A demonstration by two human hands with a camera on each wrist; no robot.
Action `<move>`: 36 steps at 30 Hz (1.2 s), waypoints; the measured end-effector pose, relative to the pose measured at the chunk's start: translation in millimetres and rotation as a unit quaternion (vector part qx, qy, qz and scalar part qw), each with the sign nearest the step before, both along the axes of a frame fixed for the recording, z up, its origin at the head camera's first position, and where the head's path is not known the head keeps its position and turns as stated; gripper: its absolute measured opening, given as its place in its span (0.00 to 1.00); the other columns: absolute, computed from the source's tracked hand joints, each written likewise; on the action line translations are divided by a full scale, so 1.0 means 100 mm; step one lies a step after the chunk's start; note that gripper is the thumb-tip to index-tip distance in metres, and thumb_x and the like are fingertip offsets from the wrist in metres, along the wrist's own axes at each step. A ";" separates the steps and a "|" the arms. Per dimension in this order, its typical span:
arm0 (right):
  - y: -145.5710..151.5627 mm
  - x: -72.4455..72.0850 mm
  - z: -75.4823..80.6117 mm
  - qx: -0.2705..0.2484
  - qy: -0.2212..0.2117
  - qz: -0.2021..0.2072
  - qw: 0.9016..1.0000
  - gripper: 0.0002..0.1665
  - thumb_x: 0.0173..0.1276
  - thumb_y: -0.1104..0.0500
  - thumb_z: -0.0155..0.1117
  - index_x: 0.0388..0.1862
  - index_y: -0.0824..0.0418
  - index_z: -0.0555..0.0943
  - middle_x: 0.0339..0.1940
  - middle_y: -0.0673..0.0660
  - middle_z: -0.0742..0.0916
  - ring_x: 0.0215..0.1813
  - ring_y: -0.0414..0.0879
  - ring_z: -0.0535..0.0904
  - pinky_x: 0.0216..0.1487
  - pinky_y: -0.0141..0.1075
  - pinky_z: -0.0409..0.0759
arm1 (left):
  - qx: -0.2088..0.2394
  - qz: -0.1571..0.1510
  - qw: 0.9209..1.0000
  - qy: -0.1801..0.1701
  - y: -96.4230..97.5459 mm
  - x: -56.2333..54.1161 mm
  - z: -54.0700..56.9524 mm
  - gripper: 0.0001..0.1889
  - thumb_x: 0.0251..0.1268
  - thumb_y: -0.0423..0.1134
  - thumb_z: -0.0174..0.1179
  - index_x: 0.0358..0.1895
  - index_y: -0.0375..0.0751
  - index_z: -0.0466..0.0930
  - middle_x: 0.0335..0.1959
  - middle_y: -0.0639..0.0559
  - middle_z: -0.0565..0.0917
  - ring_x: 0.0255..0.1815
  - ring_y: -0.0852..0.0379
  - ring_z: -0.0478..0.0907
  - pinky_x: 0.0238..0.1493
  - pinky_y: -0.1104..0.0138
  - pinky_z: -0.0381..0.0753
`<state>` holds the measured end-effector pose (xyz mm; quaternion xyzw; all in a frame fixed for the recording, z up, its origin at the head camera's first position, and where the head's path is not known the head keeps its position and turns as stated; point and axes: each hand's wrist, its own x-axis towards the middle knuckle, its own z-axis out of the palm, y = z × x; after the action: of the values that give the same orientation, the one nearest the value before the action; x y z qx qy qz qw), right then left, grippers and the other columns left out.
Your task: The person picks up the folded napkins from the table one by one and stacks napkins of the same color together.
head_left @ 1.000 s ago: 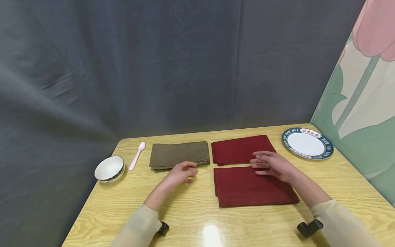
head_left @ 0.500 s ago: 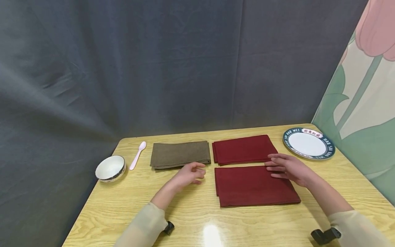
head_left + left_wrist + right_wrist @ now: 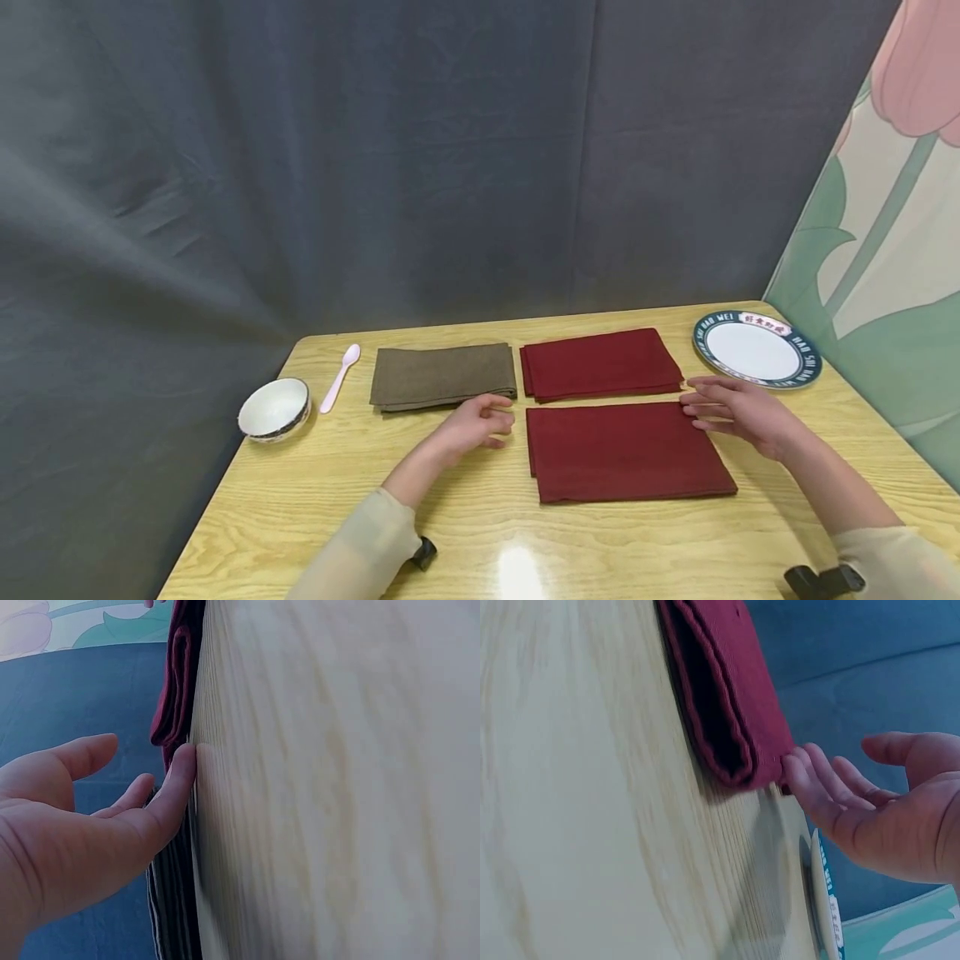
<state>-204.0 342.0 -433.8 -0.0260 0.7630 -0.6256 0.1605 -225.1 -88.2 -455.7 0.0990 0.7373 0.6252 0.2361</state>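
Two folded red cloths lie on the right half of the table, the near cloth [image 3: 626, 454] in front of the far cloth [image 3: 600, 364]. Left of them is a folded brown cloth [image 3: 442, 377]. My left hand [image 3: 474, 429] is between the brown cloth's near edge and the near red cloth, fingers loosely bent, holding nothing. My right hand [image 3: 742, 412] is at the far right corner of the near red cloth, fingers extended. In the right wrist view its fingertips [image 3: 795, 769] meet or nearly meet the folded red cloth [image 3: 739, 697]; contact is hard to tell.
A white bowl [image 3: 274, 408] with a dark patterned rim stands at the table's left edge, a pink spoon [image 3: 340, 379] beside it. At the back right lies a plate [image 3: 753, 350] with a green lettered rim. A dark curtain [image 3: 450, 167] hangs behind the table [image 3: 465, 550].
My right hand has slid right across the near red cloth to its right edge. The left hand has shifted slightly right, away from the brown cloth's middle. The cloths keep their places.
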 end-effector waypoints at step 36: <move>-0.12 0.05 -0.15 -0.048 -0.089 0.073 0.992 0.41 0.82 0.62 0.49 0.75 0.82 0.38 0.48 0.56 0.84 0.48 0.48 0.84 0.49 0.47 0.85 | 0.077 0.040 0.995 -0.045 0.20 0.01 -0.01 0.28 0.71 0.28 0.60 0.73 0.36 0.67 0.60 0.39 0.75 0.53 0.46 0.78 0.48 0.51 0.85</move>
<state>-199.3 330.4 -449.1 -0.0331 0.7108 -0.6479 0.2720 -224.6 -68.2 -456.2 0.0591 0.6786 0.6930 0.2360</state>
